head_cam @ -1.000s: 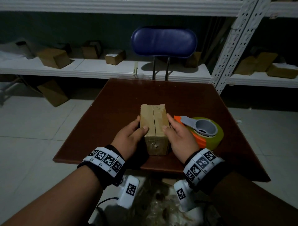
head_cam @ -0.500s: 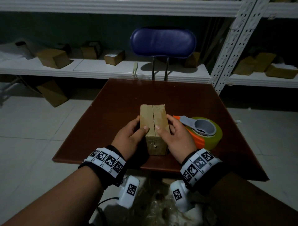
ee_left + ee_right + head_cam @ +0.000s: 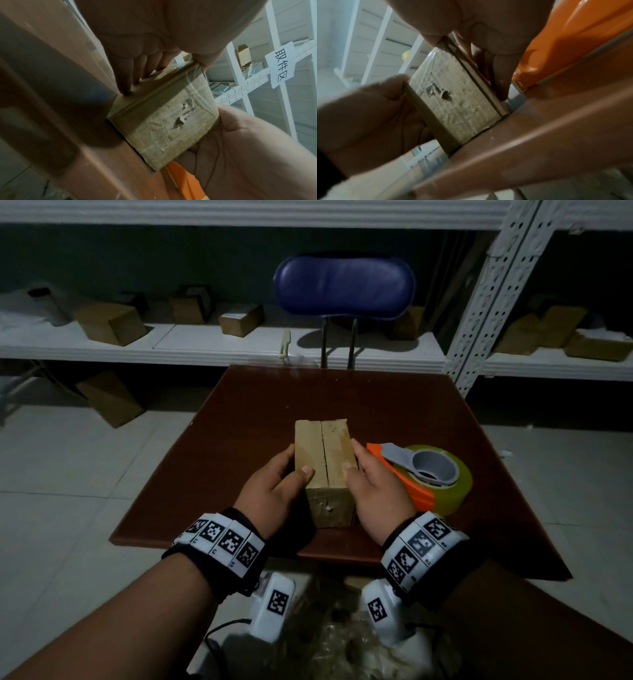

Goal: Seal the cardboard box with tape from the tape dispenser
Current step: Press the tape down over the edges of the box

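While the cardboard box (image 3: 323,463) sits on the brown table (image 3: 342,405) at the centre of the head view, I hold it from both sides. My left hand (image 3: 270,491) wraps its left wall, thumb lying on the top flap and fingers (image 3: 126,81) pressed down the side, as the left wrist view shows. My right hand (image 3: 375,491) mirrors it on the right wall, thumb on the other flap, fingers (image 3: 498,81) curled down between the box and the tape dispenser (image 3: 421,474). The two top flaps meet along a dark seam (image 3: 324,453) running away from me, with no tape over it that I can see. The near end face (image 3: 171,124) is scuffed, with a small tear in the middle and a clear strip of old tape over its upper edge. The dispenser, orange with a grey handle and a yellowish roll, lies just right of my right hand on the table. A blue chair back (image 3: 344,287) stands at the upper centre, before white shelves (image 3: 219,344) bearing other boxes.
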{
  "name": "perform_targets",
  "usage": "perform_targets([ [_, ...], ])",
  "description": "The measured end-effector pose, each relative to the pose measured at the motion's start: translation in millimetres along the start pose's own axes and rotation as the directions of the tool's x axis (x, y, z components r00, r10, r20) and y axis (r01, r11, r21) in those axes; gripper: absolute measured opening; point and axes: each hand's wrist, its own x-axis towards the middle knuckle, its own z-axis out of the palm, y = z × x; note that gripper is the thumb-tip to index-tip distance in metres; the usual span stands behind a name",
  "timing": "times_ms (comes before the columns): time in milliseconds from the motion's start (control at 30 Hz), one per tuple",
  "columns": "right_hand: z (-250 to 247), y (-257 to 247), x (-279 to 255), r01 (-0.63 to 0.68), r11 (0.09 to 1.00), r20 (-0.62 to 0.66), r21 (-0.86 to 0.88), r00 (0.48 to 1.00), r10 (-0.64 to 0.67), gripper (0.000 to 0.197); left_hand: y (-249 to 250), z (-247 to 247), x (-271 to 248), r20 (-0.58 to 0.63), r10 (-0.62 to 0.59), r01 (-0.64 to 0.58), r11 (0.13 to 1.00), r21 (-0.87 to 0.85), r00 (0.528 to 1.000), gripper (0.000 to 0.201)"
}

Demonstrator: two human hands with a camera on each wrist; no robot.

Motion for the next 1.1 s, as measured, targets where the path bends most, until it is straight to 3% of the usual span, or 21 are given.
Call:
perform_targets([
  [67, -0.5, -0.2, -2.6, 0.001, 0.995, -0.029, -0.097, 1.000, -0.004, 0.053, 1.2, 2.8, -1.5, -0.019, 0.003, -0.003, 1.000, 0.013, 1.000, 0.034],
  [200, -2.4, -1.4, -2.7, 0.025, 0.995, -0.080, -0.100, 0.996, -0.034, 0.051, 2.4, 3.8, -3.5, -0.029, -0.023, 0.021, 0.998, -0.067, 0.999, 0.036],
  [333, -8.3, -3.8, -1.7, 0.027, 0.999, -0.083, -0.040, 0.996, -0.030, 0.035, 0.6, 0.8, -4.0, -0.015, -0.043, 0.041, 0.990, -0.137, 0.999, 0.079],
  [467, -6.9, -3.3, 0.5, -0.009, 1.000, -0.096, -0.025, 0.995, 0.007, 0.034, -2.1, -0.2, -1.8, 0.001, -0.037, 0.037, 0.998, -0.056, 0.999, 0.096],
  [833, -17.0, -8.4, 10.9, -0.109, 0.951, -0.091, 0.289, 0.986, 0.140, 0.053, -1.1, -1.2, -3.0, 0.050, -0.056, 0.061, 0.993, -0.101, 0.997, 0.069],
  [967, -16.3, -6.8, 9.4, -0.101, 0.957, -0.128, 0.273, 0.982, 0.140, 0.048, 0.9, -0.8, -4.9, 0.035, -0.061, 0.065, 0.989, -0.134, 0.998, 0.065],
  [1100, -19.7, -7.1, 7.4, -0.090, 0.974, -0.162, 0.206, 0.979, 0.125, 0.045, 0.3, -3.0, -2.1, -0.065, -0.076, 0.068, 0.991, -0.113, 0.995, 0.061],
])
